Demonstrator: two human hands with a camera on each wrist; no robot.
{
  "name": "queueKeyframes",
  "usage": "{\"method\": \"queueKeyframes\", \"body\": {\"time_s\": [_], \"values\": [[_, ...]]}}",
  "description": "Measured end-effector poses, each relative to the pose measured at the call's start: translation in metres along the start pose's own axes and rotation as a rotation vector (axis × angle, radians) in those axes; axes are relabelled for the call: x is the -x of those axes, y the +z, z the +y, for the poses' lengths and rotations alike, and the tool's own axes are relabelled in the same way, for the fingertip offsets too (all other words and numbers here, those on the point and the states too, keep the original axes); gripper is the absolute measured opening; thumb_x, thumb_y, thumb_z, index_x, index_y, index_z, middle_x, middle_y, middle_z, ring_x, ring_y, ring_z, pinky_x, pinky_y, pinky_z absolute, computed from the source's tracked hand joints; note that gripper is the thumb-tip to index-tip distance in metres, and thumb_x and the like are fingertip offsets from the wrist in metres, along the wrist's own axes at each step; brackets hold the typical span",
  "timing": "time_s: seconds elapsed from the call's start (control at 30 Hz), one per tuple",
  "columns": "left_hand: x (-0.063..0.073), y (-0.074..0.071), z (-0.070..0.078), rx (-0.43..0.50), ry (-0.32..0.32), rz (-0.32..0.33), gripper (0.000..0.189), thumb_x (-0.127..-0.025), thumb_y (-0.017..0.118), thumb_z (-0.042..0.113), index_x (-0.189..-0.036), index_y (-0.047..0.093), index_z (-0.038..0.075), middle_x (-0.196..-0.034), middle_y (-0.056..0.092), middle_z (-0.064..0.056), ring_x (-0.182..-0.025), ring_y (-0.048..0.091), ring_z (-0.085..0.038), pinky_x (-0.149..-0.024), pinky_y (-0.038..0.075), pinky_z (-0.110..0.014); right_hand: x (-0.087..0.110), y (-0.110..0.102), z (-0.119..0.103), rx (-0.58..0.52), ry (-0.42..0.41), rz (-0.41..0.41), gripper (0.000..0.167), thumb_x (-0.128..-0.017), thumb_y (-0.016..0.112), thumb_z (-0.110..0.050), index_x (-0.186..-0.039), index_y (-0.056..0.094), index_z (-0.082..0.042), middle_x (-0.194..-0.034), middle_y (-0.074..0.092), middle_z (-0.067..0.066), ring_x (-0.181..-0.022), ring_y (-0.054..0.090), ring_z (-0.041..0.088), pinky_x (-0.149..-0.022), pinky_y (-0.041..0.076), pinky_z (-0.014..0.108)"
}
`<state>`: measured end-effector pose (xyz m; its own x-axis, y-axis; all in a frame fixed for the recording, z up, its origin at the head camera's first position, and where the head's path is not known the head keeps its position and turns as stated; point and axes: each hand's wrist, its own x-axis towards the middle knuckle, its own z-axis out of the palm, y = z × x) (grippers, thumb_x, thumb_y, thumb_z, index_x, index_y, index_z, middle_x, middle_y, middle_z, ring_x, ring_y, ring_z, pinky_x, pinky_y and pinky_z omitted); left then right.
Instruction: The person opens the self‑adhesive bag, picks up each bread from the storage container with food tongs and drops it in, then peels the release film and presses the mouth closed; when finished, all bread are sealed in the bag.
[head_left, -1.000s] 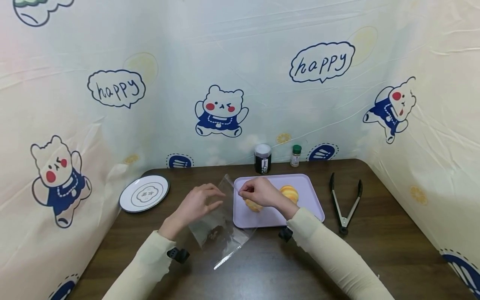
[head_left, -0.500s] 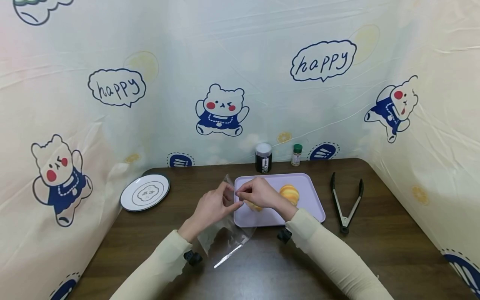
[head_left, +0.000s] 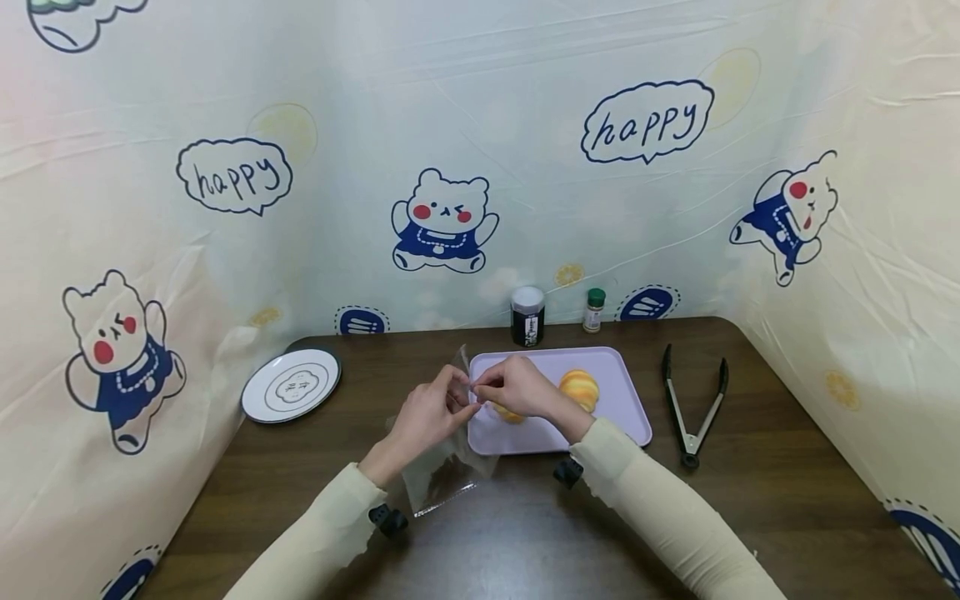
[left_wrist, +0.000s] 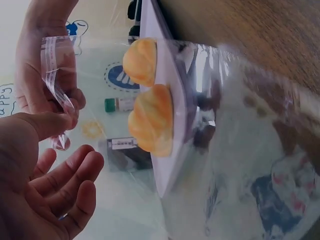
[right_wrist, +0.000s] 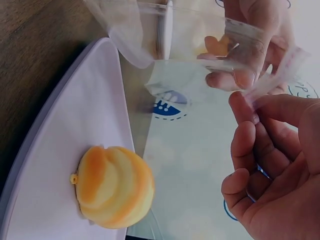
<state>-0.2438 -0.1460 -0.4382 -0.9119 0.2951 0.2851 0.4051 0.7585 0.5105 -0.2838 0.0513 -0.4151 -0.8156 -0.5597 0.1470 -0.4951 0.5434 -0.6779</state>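
Both hands meet over the left edge of the lilac tray, holding a clear plastic bag between them. My left hand pinches the bag's top strip between thumb and forefinger, its other fingers loosely bent in the left wrist view. Beside it, my right hand pinches the same strip with thumb and fingertips. The bag hangs down in front of the tray, its lower edge over the table. A yellow-orange striped bun sits on the tray; a second bun is partly hidden behind the right hand in the head view.
Tongs lie spread on the brown table to the tray's right. A white plate with a dark rim is at the far left. Behind the tray stand a dark jar and a small green-capped bottle, before a printed curtain.
My left hand has moved right to meet the right hand and now pinches the bag's top strip. The bag's lower end has swung left; the right hand stays nearly still.
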Motion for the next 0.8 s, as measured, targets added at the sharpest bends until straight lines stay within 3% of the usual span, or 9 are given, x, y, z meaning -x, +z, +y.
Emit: {"method": "queueKeyframes", "body": {"time_s": [0.17,0.37,0.53,0.67,0.8], "values": [[0.000,0.000,-0.001,0.004,0.025,-0.002,0.026,-0.086,0.077,0.014,-0.107,0.062,0.013,-0.080,0.068,0.007,-0.067,0.060,-0.002,-0.059,0.050,-0.020,0.000,-0.001,0.002,-0.022,0.013,0.003,0.014,-0.095,0.067,-0.019,-0.097,0.081,-0.015,-0.083,0.078,-0.003,-0.067,0.060,0.003,-0.059,0.048,0.021],[0.001,-0.003,-0.002,-0.089,0.042,0.007,0.015,-0.086,0.068,0.008,-0.099,0.073,0.012,-0.074,0.060,0.006,-0.061,0.051,-0.005,-0.055,0.043,-0.022,-0.001,-0.002,0.007,0.017,0.017,0.016,0.014,-0.095,0.067,-0.020,-0.096,0.080,-0.016,-0.083,0.077,-0.006,-0.069,0.061,0.001,-0.064,0.050,0.021],[0.002,-0.006,-0.001,-0.151,-0.031,0.040,0.008,-0.087,0.071,0.020,-0.081,0.075,0.015,-0.073,0.059,0.004,-0.062,0.050,-0.008,-0.058,0.043,-0.027,-0.001,-0.002,0.010,0.025,0.046,0.009,0.013,-0.096,0.067,-0.020,-0.096,0.080,-0.017,-0.081,0.075,-0.007,-0.068,0.060,0.004,-0.063,0.050,0.023],[0.001,-0.009,-0.001,-0.186,-0.100,0.073,0.029,-0.085,0.078,0.037,-0.066,0.068,0.019,-0.067,0.058,0.004,-0.059,0.051,-0.010,-0.058,0.045,-0.029,-0.001,-0.002,0.011,0.019,0.061,0.007,0.013,-0.096,0.067,-0.021,-0.096,0.080,-0.017,-0.081,0.075,-0.005,-0.068,0.060,0.005,-0.064,0.049,0.024],[0.000,-0.010,-0.004,-0.205,-0.131,0.067,0.029,-0.083,0.080,0.033,-0.064,0.063,0.019,-0.068,0.057,0.003,-0.061,0.052,-0.012,-0.058,0.045,-0.029,-0.001,-0.003,0.014,0.009,0.076,0.011,0.013,-0.096,0.067,-0.022,-0.096,0.079,-0.017,-0.081,0.076,-0.005,-0.071,0.062,0.004,-0.068,0.051,0.024]]}}
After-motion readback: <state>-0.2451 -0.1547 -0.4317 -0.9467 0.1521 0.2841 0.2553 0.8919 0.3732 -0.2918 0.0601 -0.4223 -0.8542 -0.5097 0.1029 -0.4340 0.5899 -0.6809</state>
